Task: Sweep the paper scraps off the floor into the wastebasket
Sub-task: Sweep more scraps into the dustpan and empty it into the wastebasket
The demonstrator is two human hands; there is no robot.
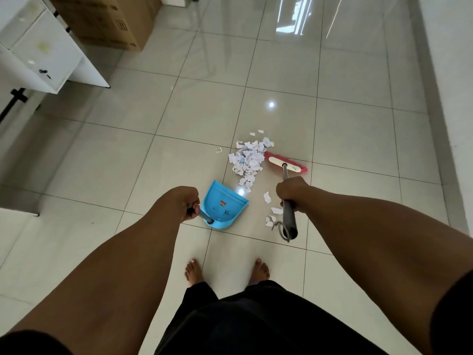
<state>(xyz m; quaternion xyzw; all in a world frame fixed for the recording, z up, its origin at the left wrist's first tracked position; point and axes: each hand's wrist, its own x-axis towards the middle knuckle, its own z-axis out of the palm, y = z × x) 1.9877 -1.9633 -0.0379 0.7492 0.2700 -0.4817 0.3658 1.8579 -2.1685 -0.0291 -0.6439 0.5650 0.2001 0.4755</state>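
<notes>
Scraps (247, 160) of torn white paper heaped on glossy pale floor tiles (128, 160), between my broom and my dustpan.

My right hand (291, 192) is wrapped around the broom's grey handle (288, 213), a cord loop dangling at its end; the pink-bristled, cream-topped head (285, 162) rests on the floor just right of the pile. My left hand (185, 202) grips the upright handle of the blue plastic dustpan (223, 204), whose scoop sits just below the pile and holds only a few small specks. A few loose scraps (270, 208) lie near the broom handle.
</notes>
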